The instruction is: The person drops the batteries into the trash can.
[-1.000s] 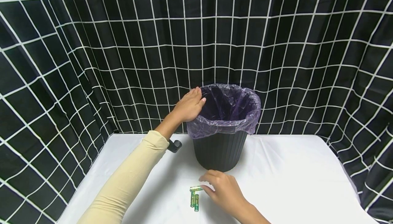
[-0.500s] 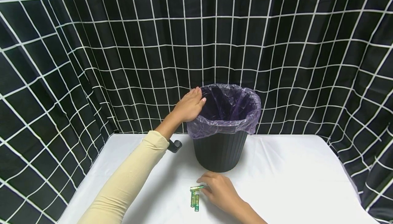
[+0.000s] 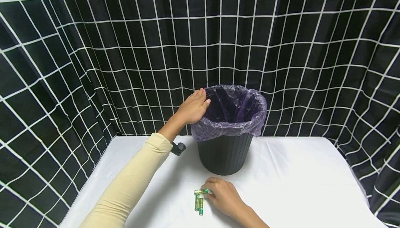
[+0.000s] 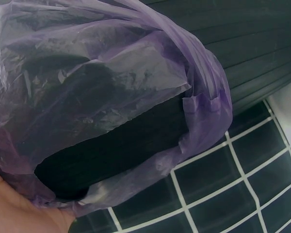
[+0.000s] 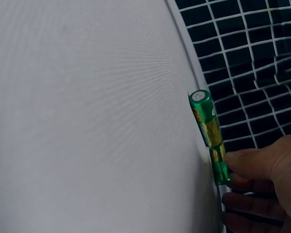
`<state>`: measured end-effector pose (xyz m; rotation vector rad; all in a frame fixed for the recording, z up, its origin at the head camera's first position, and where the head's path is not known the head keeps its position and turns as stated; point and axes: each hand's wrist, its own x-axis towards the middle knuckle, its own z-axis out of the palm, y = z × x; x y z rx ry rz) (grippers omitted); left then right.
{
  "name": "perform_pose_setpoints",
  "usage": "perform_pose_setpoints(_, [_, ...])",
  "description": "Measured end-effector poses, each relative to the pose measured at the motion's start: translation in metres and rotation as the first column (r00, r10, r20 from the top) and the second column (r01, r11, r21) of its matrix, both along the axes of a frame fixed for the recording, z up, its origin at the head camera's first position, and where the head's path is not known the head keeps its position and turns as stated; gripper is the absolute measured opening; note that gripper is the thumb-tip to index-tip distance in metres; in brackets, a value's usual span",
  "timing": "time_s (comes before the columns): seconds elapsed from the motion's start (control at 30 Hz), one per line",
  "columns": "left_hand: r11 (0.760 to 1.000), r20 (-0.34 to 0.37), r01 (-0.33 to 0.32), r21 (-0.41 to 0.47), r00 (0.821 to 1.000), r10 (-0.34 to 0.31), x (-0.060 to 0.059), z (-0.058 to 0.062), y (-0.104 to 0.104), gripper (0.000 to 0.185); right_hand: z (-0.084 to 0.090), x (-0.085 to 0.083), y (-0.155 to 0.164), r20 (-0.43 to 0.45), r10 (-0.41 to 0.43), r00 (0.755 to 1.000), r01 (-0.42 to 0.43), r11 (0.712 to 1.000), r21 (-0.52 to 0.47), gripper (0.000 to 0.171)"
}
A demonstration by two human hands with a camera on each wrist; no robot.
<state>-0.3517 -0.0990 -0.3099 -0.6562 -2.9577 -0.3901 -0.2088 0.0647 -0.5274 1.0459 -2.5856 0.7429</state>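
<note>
A black ribbed bin (image 3: 224,155) stands on the white table, lined with a translucent purple bag (image 3: 228,131) folded over its rim. My left hand (image 3: 193,106) rests on the bin's left rim, fingers extended and thumb toward the inside; part of it shows against the bag (image 4: 121,107) in the left wrist view. In front of the bin, my right hand (image 3: 224,194) pinches one end of a green and gold battery (image 3: 201,191) lying crosswise. Two similar batteries (image 3: 197,202) lie side by side just below it. The right wrist view shows the thumb against a battery (image 5: 219,167).
A black grid-patterned curtain (image 3: 140,47) surrounds the back and sides of the white table (image 3: 297,179). Under my left wrist juts a black curved piece (image 3: 178,149).
My right hand's thumb and fingers have closed in on the end of the crosswise battery. The left hand and the bin stay where they were.
</note>
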Motion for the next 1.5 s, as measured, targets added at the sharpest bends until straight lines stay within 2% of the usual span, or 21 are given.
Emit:
perform_pose_setpoints(0.33, [1.0,-0.004,0.008,-0.01,1.0,-0.008,-0.002,-0.002,0.0,0.061,-0.004,-0.001,0.001,0.023,-0.009,1.0,0.009,1.0,0.007,0.019])
perform_pose_setpoints(0.6, [1.0,-0.014,0.01,-0.011,1.0,-0.01,-0.003,0.001,0.001,0.061,-0.004,-0.003,0.002,0.009,-0.018,1.0,0.017,1.0,0.017,0.02])
perform_pose_setpoints(0.93, [1.0,-0.02,0.009,-0.002,1.0,-0.009,-0.004,-0.001,-0.001,0.061,-0.003,-0.001,0.002,0.008,-0.007,1.0,0.007,1.0,-0.011,0.019])
perform_pose_setpoints(1.2, [1.0,-0.01,0.018,-0.003,1.0,-0.018,-0.002,-0.001,0.001,0.06,0.002,0.001,0.005,0.02,-0.028,0.999,0.027,0.998,0.065,0.021])
perform_pose_setpoints(1.5, [1.0,-0.023,0.026,-0.011,0.999,-0.027,-0.003,-0.001,-0.001,0.06,0.007,0.002,0.008,0.076,-0.091,0.993,0.083,0.992,0.099,0.014])
